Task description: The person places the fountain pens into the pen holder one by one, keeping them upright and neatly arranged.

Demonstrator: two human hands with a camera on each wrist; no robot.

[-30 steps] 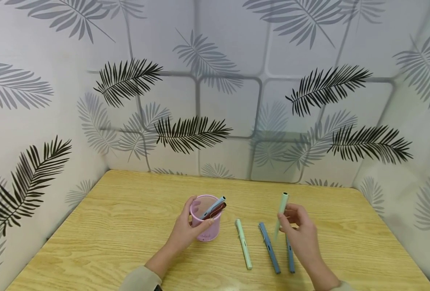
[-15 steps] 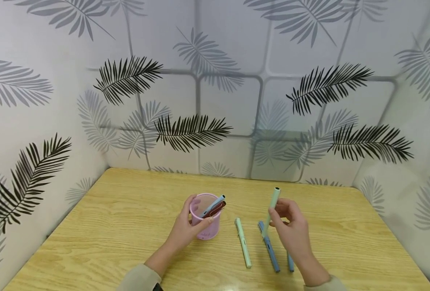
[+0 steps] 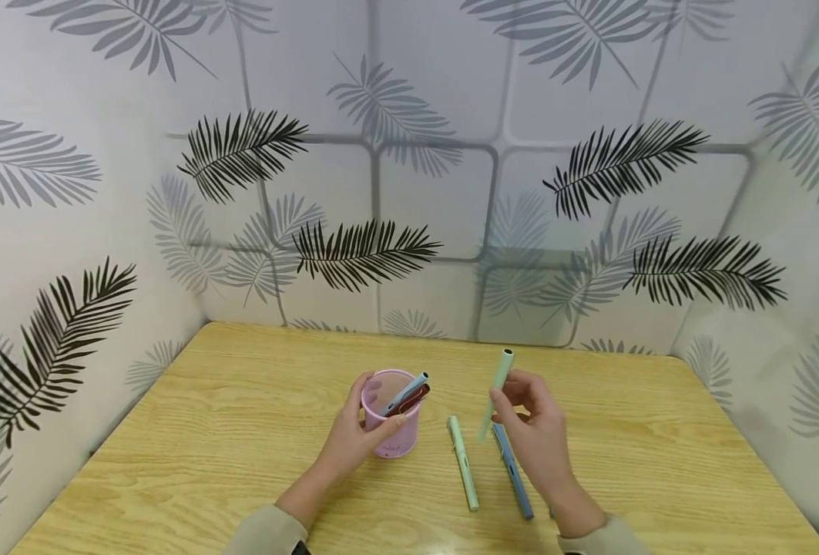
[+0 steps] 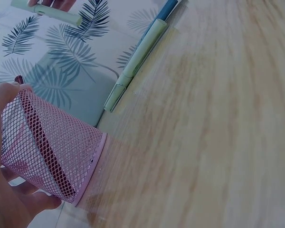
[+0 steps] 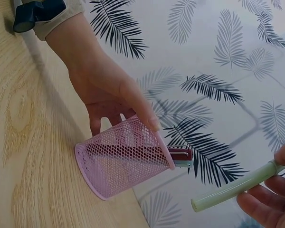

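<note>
A pink mesh cup (image 3: 391, 439) stands on the wooden table (image 3: 243, 432), and my left hand (image 3: 362, 428) grips it round its left side. A light blue pen and a dark red pen (image 3: 410, 393) lean out of its rim. Right of the cup, my right hand (image 3: 515, 402) pinches a pale green pen (image 3: 496, 389) upright above the table. Under it lie another green pen (image 3: 463, 474) and a blue pen (image 3: 513, 474). The right wrist view shows the cup (image 5: 123, 164), the left hand (image 5: 104, 90) and the held pen (image 5: 232, 188).
Walls papered with a leaf pattern (image 3: 409, 193) close the table in at the back and on both sides. In the left wrist view the cup (image 4: 52, 152) stands near the lying green pen (image 4: 137, 61) and blue pen (image 4: 164, 10).
My right hand has carried the pale green pen leftward and a little higher, closer to the cup. A second blue pen is now hidden behind that hand. The left hand has stayed on the cup.
</note>
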